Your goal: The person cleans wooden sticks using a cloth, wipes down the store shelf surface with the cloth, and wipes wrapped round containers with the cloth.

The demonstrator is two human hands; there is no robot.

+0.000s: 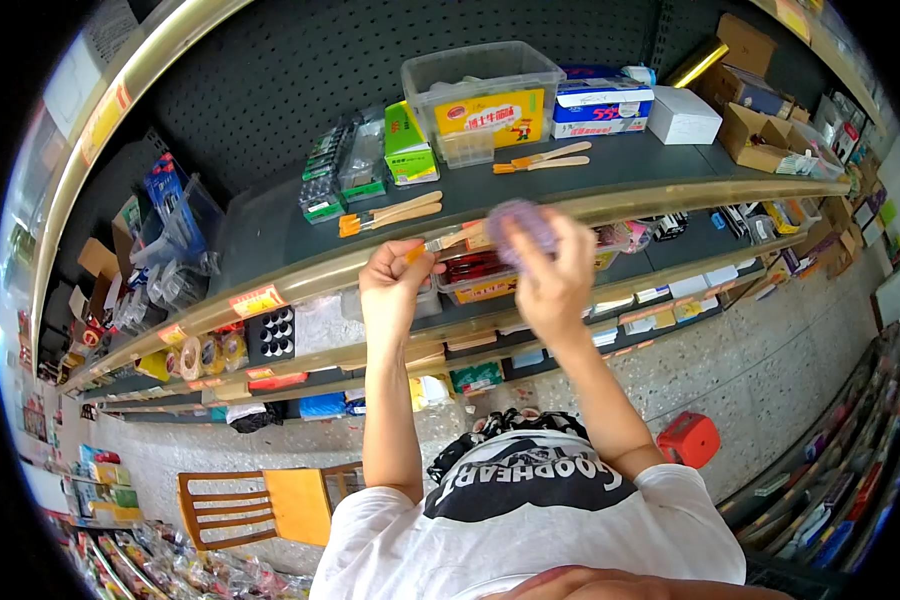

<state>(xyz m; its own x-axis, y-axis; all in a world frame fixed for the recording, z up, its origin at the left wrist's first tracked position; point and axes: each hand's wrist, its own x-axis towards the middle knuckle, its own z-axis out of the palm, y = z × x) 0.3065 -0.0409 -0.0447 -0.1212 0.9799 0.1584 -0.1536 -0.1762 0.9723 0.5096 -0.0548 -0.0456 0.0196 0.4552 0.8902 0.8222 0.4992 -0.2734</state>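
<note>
My left hand [398,280] pinches a small flat paintbrush [457,237] by its orange bristle end, with the pale wooden handle pointing right. My right hand [558,270] is closed on a purple cloth [520,230], blurred by motion, near the handle's far end; whether they touch I cannot tell. Both hands are in front of the shelf edge [650,203]. On the shelf behind lie two wooden-handled brushes [400,211] at left and two more brushes [550,158] further right.
A clear plastic bin [480,75] stands behind the brushes, beside green packs [407,145], a blue-white box [602,108] and a white box [684,115]. Lower shelves hold tape rolls [208,355] and other goods. A wooden chair [300,505] and red stool [690,440] stand on the floor.
</note>
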